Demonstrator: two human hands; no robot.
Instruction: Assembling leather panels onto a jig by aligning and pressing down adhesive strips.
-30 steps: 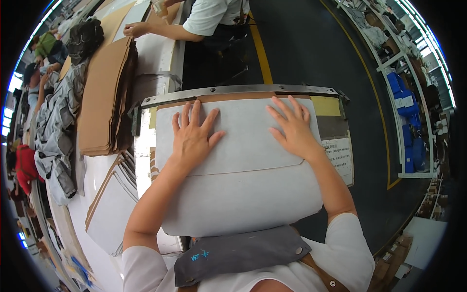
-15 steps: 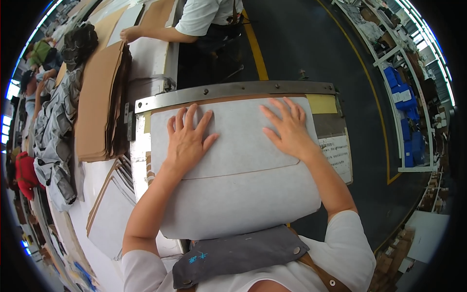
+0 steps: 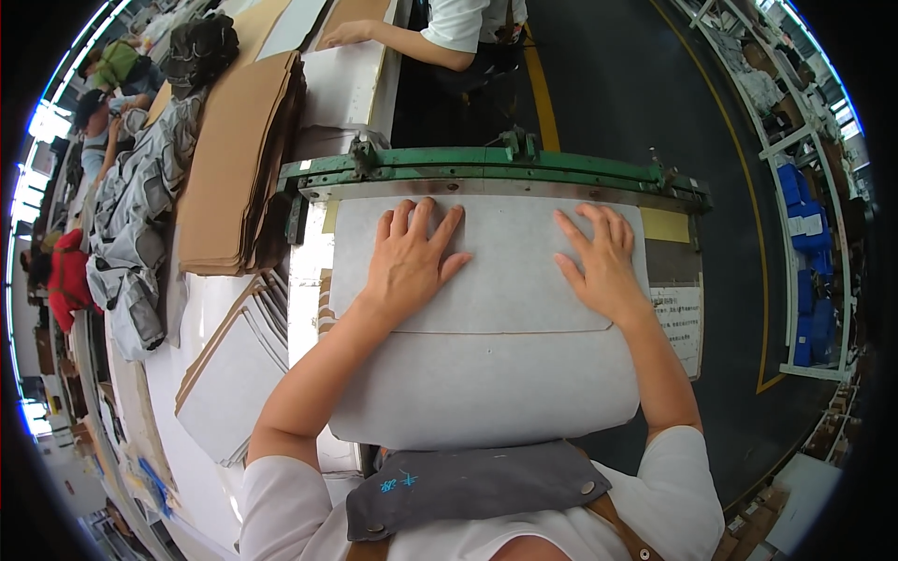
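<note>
A large white sheet (image 3: 510, 266) lies in front of me, and a thin brown line crosses it; whether that is a crease or an overlapping edge I cannot tell. Its near part (image 3: 486, 388) curves down toward my body. My left hand (image 3: 412, 257) rests flat on the far left of the sheet, fingers spread. On the far right my right hand (image 3: 603, 262) lies the same way, fingers apart. Just beyond my fingertips a green bar (image 3: 440, 166) with a metal strip (image 3: 552, 187) below it spans the sheet's far edge. Neither hand grips anything.
To the left stands a stack of brown boards (image 3: 234, 168) beside crumpled grey cloth (image 3: 145, 224). White sheets with brown edges (image 3: 234, 365) lie nearer. A co-worker's arm (image 3: 402, 42) reaches over the far table. At right, a shelf holds blue bins (image 3: 809, 220).
The bar has turned: its green side shows where the broad metal face did, and the brown strip at the sheet's far edge is now hidden. Both hands stay flat on the sheet; the view has shifted.
</note>
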